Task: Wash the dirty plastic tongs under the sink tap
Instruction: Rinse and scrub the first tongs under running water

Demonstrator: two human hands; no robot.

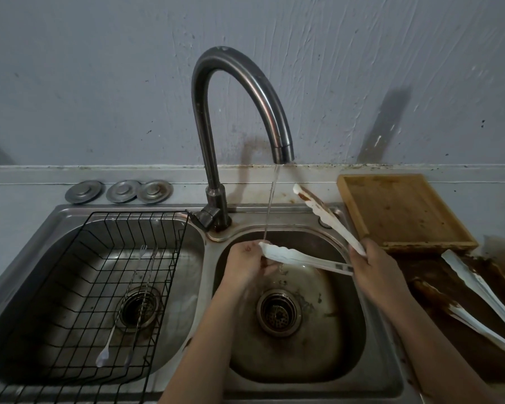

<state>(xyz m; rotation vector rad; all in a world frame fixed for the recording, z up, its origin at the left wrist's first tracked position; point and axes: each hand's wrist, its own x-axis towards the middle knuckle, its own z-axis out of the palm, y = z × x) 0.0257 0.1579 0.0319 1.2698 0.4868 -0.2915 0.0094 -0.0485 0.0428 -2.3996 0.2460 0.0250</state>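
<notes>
Grey wall, steel sink (pixel 347 371), tap (pixel 239 91) running: tongs being rinsed.
Over the right basin the right hand (pixel 373 269) grips the white tongs (pixel 306 258) at their hinge, arms splayed. The lower arm runs leftward to the stream, where the left hand (pixel 245 263) curls its fingers around the tip; the upper arm, smeared brown, points up toward the wall, unwashed.

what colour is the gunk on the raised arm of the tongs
Reddish-brown smears on the white tongs, head view.

The right hand (pixel 370 266) hides the tongs' (pixel 303 256) hinge; the spare tongs (pixel 484 290) run offscreen.
</notes>
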